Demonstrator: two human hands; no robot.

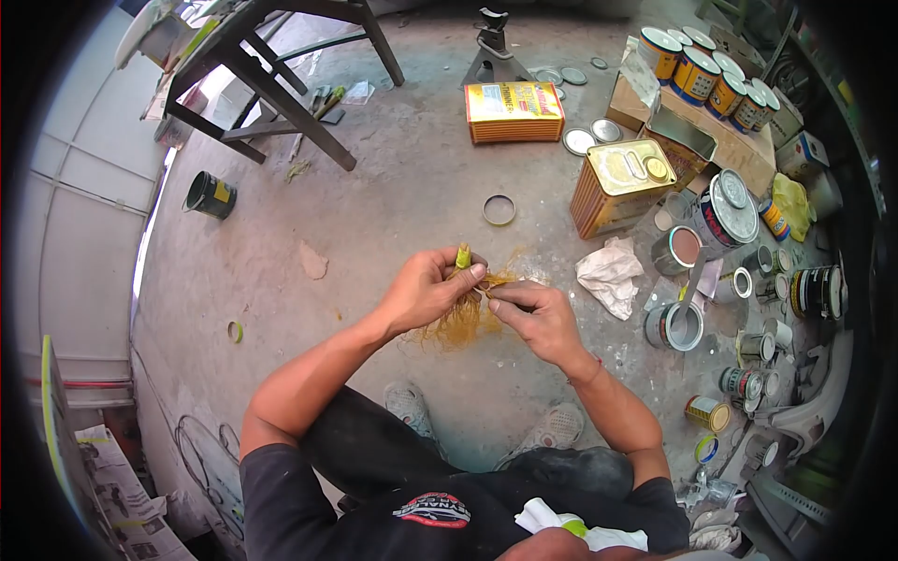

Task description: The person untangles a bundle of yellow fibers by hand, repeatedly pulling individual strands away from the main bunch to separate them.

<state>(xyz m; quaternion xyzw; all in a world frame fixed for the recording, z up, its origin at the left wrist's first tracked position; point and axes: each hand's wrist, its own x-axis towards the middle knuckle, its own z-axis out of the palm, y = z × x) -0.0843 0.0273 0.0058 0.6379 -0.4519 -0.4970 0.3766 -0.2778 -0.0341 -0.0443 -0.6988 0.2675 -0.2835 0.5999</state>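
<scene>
The left hand (432,288) is gripping a bundle of tan fibres (456,329) tightly, its thumb pressing over the strands, while a yellow-green stub (463,255) is poking up above the fingers. The right hand's (541,323) grip is pinching closed on some strands at the bundle's side. Both hands are holding the bundle in front of the body, above a grey, stained concrete floor (309,220). Beyond them, a round ring (499,209) is lying on the concrete, and a crumpled white cloth (610,276) is resting right of the hands. Past the cloth, a gold-topped tin (613,196) is standing near a crowd of open pots, a stick (692,285) leaning in one. Farther off, orange-and-blue cans (697,77) are sitting on cardboard. Across the room, a dark-legged stand (288,107) is occupying the far left, a black pot (213,195) is lying near it, and a pale wall (82,210) is bordering the floor.
</scene>
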